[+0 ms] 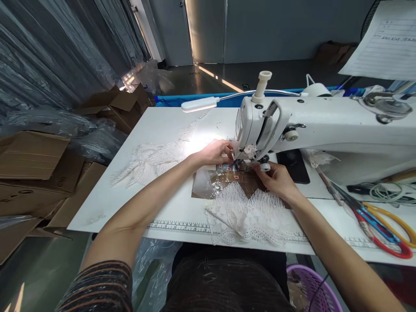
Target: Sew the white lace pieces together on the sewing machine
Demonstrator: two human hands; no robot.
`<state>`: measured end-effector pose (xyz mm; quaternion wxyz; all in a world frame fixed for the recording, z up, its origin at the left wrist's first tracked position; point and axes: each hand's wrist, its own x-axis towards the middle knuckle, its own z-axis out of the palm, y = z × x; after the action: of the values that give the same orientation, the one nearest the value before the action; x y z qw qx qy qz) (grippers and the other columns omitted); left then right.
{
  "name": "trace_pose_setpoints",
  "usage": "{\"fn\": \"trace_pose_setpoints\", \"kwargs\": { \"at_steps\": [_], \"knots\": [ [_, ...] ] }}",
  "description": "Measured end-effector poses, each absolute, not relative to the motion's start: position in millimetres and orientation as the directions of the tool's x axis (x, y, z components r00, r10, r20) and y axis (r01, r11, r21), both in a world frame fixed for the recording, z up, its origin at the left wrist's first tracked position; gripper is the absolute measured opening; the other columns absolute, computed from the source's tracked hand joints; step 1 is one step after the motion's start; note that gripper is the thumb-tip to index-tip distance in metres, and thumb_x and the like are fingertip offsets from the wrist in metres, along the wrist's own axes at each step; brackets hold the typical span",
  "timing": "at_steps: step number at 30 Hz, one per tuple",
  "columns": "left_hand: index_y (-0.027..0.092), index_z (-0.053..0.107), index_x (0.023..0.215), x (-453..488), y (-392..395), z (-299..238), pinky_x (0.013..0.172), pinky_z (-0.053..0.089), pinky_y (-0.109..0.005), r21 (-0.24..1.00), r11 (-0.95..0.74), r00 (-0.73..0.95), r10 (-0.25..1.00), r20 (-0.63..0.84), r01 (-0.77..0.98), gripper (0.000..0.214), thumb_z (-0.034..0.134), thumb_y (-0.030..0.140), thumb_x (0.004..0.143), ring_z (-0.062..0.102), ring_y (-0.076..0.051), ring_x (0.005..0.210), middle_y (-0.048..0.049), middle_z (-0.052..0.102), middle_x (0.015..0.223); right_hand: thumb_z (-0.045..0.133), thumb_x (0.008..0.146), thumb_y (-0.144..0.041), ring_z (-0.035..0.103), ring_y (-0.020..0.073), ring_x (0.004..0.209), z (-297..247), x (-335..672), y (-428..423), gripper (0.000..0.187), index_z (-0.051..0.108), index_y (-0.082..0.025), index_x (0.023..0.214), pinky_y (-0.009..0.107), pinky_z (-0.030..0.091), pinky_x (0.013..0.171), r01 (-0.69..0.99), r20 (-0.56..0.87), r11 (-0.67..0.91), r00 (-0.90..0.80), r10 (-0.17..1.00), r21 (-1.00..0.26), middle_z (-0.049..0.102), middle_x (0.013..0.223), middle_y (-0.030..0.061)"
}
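Near table edge: off-white, scalloped openwork lace (250,214) lies bunched before the sewing head, lapping over a black-marked ruler strip (178,228). Looks light, limp and soft, little slip — its open holes would probably snag or stretch. Best taken flat between fingertips along a denser band, not by the scallops.

Beyond it, the bare left hand (215,151) is bent beside the needle area, fingers curled; the bare right hand (276,178) reaches in from the other side, thumb and fingers bent close under the head. Fingertips are partly hidden, so I cannot tell whether either pinches anything.

Surface: smooth white tabletop (104,197); red-, blue- and yellow-handled scissors (385,229) at right. White metal sewing machine (325,119) above; second pale lace heap (156,158) far left — glare there. Farther: brown cardboard boxes (32,173), then grey doors (172,32).
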<state>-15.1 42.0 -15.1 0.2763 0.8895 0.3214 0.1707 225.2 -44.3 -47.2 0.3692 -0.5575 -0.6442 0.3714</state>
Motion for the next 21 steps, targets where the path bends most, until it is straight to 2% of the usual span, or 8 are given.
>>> {"fn": "trace_pose_setpoints", "kwargs": {
  "at_steps": [2, 6, 9, 14, 17, 21],
  "knots": [
    [0.019, 0.068, 0.083, -9.8, 39.9, -20.3, 0.067, 0.045, -0.030, 0.495, -0.699, 0.739, 0.656, 0.154, 0.517, 0.007, 0.064, 0.017, 0.077, 0.059, -0.018, 0.074, -0.0050, 0.064, 0.085, 0.061, 0.080, -0.046, 0.044, 0.0131, 0.053, -50.0, 224.5, -44.3, 0.028, 0.065, -0.018, 0.077, 0.025, 0.033, 0.047, 0.382, 0.066, 0.098, -0.096, 0.993, -0.919, 0.053, 0.059, -0.0015],
    [0.017, 0.058, 0.065, 0.2, 42.3, -29.1, 0.072, 0.040, -0.037, 0.208, -0.743, 0.718, 0.669, 0.192, 0.636, 0.013, 0.060, 0.007, 0.073, 0.055, -0.025, 0.080, -0.0090, 0.057, 0.077, 0.066, 0.077, -0.046, 0.044, 0.0126, 0.051, -54.1, 223.2, -45.3, 0.028, 0.066, -0.018, 0.073, 0.025, 0.033, 0.046, 0.300, 0.065, 0.077, -0.051, 0.997, -0.951, 0.053, 0.057, -0.0020],
    [0.016, 0.057, 0.067, 4.7, 50.3, -32.0, 0.075, 0.038, -0.041, 0.142, -0.681, 0.653, 0.730, 0.201, 0.718, 0.017, 0.053, 0.004, 0.078, 0.054, -0.028, 0.083, -0.0113, 0.054, 0.077, 0.068, 0.075, -0.050, 0.052, 0.0146, 0.057, -53.8, 224.7, -44.7, 0.032, 0.067, -0.018, 0.077, 0.026, 0.039, 0.050, 0.272, 0.076, 0.078, -0.017, 0.997, -0.959, 0.060, 0.063, 0.0007],
    [0.013, 0.060, 0.092, 0.1, 54.6, -30.5, 0.066, 0.037, -0.037, 0.047, -0.582, 0.569, 0.807, 0.159, 0.812, 0.024, 0.042, 0.001, 0.082, 0.054, -0.023, 0.070, -0.0121, 0.057, 0.079, 0.070, 0.072, -0.057, 0.061, 0.0176, 0.067, -48.7, 232.3, -41.3, 0.039, 0.067, -0.019, 0.079, 0.028, 0.048, 0.060, 0.200, 0.091, 0.077, 0.064, 0.994, -0.977, 0.067, 0.072, 0.0041],
    [0.012, 0.058, 0.102, -5.1, 47.9, -27.9, 0.064, 0.037, -0.035, 0.007, -0.558, 0.553, 0.824, 0.124, 0.830, 0.031, 0.039, 0.000, 0.081, 0.053, -0.020, 0.067, -0.0108, 0.060, 0.077, 0.073, 0.069, -0.058, 0.062, 0.0178, 0.067, -48.1, 234.4, -41.0, 0.039, 0.067, -0.020, 0.077, 0.029, 0.050, 0.061, 0.170, 0.083, 0.069, 0.078, 0.993, -0.983, 0.068, 0.072, 0.0036],
    [0.009, 0.057, 0.104, -5.0, 41.6, -24.3, 0.067, 0.037, -0.035, -0.039, -0.541, 0.542, 0.835, 0.101, 0.840, 0.033, 0.038, -0.002, 0.080, 0.055, -0.021, 0.071, -0.0130, 0.062, 0.085, 0.076, 0.070, -0.054, 0.061, 0.0175, 0.064, -49.4, 234.1, -42.5, 0.033, 0.067, -0.022, 0.074, 0.028, 0.049, 0.059, 0.145, 0.061, 0.049, 0.083, 0.995, -0.988, 0.065, 0.065, 0.0010]
  ]
}}
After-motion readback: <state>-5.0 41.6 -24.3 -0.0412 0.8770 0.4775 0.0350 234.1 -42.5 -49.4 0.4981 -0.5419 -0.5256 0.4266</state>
